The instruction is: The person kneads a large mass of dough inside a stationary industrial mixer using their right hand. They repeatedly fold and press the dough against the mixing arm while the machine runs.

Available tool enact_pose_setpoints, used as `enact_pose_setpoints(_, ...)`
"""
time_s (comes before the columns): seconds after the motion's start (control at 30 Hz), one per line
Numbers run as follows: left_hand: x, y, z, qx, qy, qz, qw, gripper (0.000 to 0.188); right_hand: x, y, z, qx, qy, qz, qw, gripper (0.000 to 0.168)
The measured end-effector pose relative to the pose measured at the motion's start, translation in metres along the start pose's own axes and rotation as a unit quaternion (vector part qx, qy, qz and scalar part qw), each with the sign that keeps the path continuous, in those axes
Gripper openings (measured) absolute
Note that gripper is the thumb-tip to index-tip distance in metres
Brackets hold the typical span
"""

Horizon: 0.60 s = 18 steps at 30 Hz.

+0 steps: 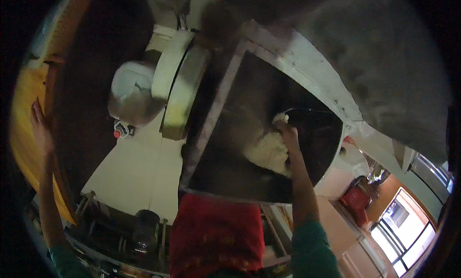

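On the far left, my left hand (40, 123) lies with fingers stretched out against a yellow wooden panel (27, 87), gripping nothing. My right hand (287, 129) reaches down into a dark, metal-rimmed bin (210, 125). Its fingers close around part of a pale, soft, dough-like mass (270, 153). A small pale lump (280, 117) shows just past the fingers. Blur and shadow hide the fingertips and the bottom of the bin. Near the right hand, a thin curved line like a wire or rim (306, 109) crosses the dark interior.
Left of the bin stand a pale curved machine housing (183, 94) and a whitish plastic container (131, 83), with a red-capped item (117, 134) below. A red apron (218, 234) covers my front. A dark cylinder (146, 229) sits lower left. To the right are a red crate (356, 204) and a bright window (405, 227).
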<state>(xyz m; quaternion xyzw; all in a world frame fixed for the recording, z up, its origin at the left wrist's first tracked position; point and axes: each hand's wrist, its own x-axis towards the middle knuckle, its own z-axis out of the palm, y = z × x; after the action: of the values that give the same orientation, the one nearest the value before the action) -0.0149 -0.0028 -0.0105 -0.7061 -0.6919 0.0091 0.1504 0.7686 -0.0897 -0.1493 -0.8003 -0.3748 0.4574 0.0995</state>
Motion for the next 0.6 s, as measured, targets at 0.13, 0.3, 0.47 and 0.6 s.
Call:
enact_pose_setpoints(0.13,-0.013,-0.016,-0.010,0.035,-0.027,-0.015,0.999,0.073,-0.081,-0.072,0.003,0.332,-0.021,0.090,0.939,0.045)
enact_pose_setpoints(0.3,-0.005,0.003,-0.015,0.030,-0.023,0.000,0.999,0.072,-0.061,-0.118,0.023,-0.205,-0.001,-0.158,0.966,0.055)
enact_pose_setpoints(0.47,0.008,0.007,-0.005,-0.002,-0.019,-0.009,1.000,0.071,-0.061,-0.161,0.019,-0.366,-0.035,-0.125,0.921,0.045)
enact_pose_setpoints(0.6,0.005,0.001,-0.004,0.013,-0.015,-0.027,0.999,0.072,-0.136,-0.128,0.029,-0.454,-0.026,-0.276,0.846,0.044)
